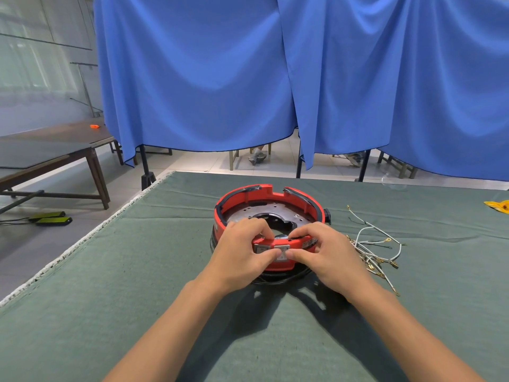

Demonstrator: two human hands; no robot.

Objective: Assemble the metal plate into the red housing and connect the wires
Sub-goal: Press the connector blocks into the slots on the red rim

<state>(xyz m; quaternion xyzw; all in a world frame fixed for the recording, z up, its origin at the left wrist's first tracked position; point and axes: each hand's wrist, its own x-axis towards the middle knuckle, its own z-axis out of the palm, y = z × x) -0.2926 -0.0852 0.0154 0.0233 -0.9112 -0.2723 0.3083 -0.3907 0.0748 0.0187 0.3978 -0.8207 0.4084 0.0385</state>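
The round red housing (297, 201) stands on the green cloth at the middle of the table. A grey metal plate (270, 209) with a large central opening lies inside it. My left hand (242, 252) grips the housing's near rim, thumb on the front switch panel and fingers curled over the edge onto the plate. My right hand (322, 252) holds the same rim just to the right in the same way. A loose bundle of white wires (371, 246) with brass terminals lies on the cloth to the right of the housing, apart from both hands.
The green-covered table (137, 285) has its left edge running diagonally, with floor beyond. Blue curtains (248, 78) hang behind the far edge. A yellow item (500, 206) lies at far right. A wooden bench (55, 155) stands on the left.
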